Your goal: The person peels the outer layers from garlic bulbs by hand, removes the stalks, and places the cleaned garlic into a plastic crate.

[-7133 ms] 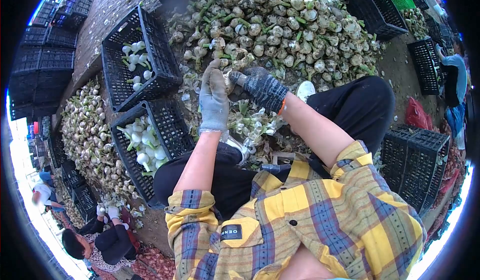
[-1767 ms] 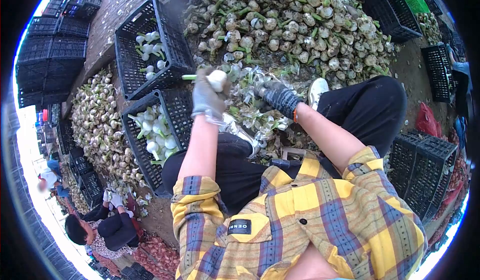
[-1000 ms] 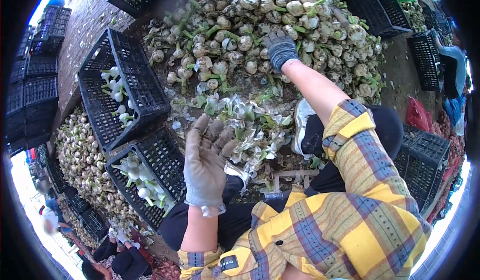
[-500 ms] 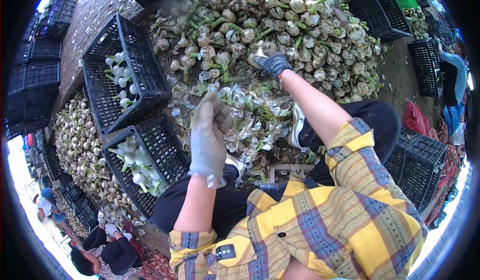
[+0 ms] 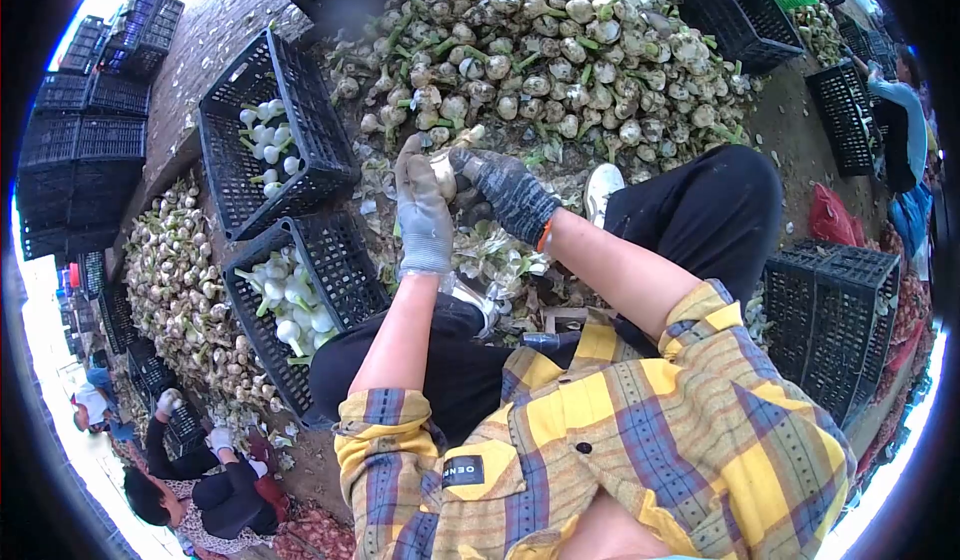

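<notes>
Between my two hands, above the peel-littered ground, is a garlic bulb (image 5: 443, 174). My right hand (image 5: 505, 188), in a dark grey knitted glove, closes its fingers on the bulb's right side. My left hand (image 5: 422, 210), in a dirty pale glove, is upright against the left side of the bulb, its fingers together. Just beyond lies a big heap of unpeeled garlic (image 5: 560, 60) with green stems. Peeled white bulbs (image 5: 268, 140) lie in a black crate (image 5: 325, 130) on the left, and more peeled bulbs (image 5: 295, 305) fill part of a nearer crate (image 5: 345, 260).
Another garlic pile (image 5: 185, 290) lies left of the crates. Black crates are stacked at far left (image 5: 80, 150) and right (image 5: 830, 320). A red bag (image 5: 835, 218) lies at right. Co-workers sit at lower left (image 5: 215, 490) and upper right (image 5: 900, 110).
My right hand has come back from the heap toward my left hand, with a bulb now between them. My left hand has turned and risen slightly. The camera view has shifted a little.
</notes>
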The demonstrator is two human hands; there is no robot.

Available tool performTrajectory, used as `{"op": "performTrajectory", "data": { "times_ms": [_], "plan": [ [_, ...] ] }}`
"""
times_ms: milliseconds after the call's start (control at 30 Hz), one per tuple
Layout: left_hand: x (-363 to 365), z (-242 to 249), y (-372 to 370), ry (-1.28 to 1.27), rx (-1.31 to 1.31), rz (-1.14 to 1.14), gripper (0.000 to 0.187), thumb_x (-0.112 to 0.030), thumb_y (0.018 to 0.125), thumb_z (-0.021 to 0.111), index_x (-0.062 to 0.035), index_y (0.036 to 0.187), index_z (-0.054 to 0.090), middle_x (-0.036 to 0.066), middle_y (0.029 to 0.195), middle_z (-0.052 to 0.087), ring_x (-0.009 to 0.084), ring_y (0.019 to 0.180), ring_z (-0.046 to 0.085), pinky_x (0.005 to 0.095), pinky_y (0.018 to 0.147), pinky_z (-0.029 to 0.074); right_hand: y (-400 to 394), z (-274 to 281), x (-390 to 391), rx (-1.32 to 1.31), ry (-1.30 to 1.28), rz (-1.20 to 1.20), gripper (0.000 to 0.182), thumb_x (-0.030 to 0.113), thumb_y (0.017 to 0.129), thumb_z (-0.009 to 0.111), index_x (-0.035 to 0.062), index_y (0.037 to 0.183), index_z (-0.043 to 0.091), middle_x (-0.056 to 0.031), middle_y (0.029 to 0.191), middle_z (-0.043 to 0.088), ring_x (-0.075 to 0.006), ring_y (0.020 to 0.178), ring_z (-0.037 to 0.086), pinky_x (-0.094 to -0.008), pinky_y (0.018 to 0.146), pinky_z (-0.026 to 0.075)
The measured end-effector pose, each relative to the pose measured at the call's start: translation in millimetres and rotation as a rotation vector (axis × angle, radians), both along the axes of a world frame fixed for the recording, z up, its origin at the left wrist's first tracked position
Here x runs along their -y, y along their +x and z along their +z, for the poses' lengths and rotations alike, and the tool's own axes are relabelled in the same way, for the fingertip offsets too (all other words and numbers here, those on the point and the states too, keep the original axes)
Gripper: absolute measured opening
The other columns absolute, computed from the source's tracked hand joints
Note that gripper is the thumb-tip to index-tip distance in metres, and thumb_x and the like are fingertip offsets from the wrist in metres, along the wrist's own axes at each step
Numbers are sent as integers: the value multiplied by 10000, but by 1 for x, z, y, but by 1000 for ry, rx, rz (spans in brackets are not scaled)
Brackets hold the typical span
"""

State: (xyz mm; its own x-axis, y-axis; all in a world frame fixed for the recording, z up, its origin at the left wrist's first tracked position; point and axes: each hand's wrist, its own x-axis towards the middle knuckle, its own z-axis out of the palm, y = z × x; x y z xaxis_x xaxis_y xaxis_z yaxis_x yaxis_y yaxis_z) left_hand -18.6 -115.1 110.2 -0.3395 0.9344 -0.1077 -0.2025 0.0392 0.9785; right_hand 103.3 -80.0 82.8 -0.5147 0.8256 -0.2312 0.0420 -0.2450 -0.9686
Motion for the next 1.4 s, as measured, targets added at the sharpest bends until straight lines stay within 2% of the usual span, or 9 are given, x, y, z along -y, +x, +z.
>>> {"op": "performTrajectory", "data": {
  "times_ms": [133,233,367,533,867,1033,1233,1333,1400],
  "plan": [
    [2,-1,-2,-3,92,-56,498,-416,932,442,-43,1263,426,30,1082,511,78,868,460,210,781,402,-2,61,-1,73,-419,-99,242,161,849,544,73,1072,580,-119,832,628,-265,716,617,-332,627,496],
    [6,16,0,-11,42,-74,472,-401,933,449,-42,1239,456,19,1039,535,68,838,470,211,764,408,4,55,0,23,-182,-81,377,384,855,583,12,847,642,-57,719,627,-111,628,574,-247,562,457],
    [5,14,1,22,-136,-37,416,-372,937,457,-42,1186,510,21,1045,538,71,856,472,218,780,403,9,37,-5,226,192,63,266,249,904,490,21,907,627,-96,742,630,-154,682,607,-316,594,483],
    [5,24,7,107,-247,-23,406,-370,934,461,-40,1159,534,34,1064,541,102,919,486,239,836,393,9,61,0,-79,-259,-30,279,241,898,486,-8,913,610,-111,767,637,-153,702,620,-312,615,495],
    [2,8,4,79,-192,-16,417,-373,933,463,-16,1132,541,60,1110,548,128,1003,494,264,896,377,14,36,-6,93,96,91,259,203,904,467,-19,969,582,-119,829,628,-158,730,617,-323,634,492],
    [0,20,7,74,-121,-4,432,-396,927,465,-19,1120,548,63,1104,549,133,1003,498,265,894,379,9,43,3,-157,-292,-54,264,191,897,500,-41,1007,561,-117,870,630,-199,756,623,-331,669,528],
    [-1,21,6,17,-96,-3,467,-436,927,438,-21,1108,554,61,1053,573,122,931,531,251,839,416,10,55,4,-327,-488,-123,285,218,901,518,-30,1028,578,-123,882,640,-184,755,631,-319,668,539],
    [-2,25,4,-109,37,-27,484,-432,923,400,-25,1138,547,79,1075,570,143,932,544,268,840,436,7,47,1,-18,-191,-49,290,234,896,535,-29,996,601,-102,855,647,-160,730,625,-302,665,526],
    [-3,28,2,-176,167,-26,482,-432,923,391,-31,1142,545,82,1054,576,147,899,557,269,802,460,4,44,4,-104,-201,-88,308,253,894,534,-34,969,616,-92,832,654,-138,728,610,-288,671,501]
  ]
}}
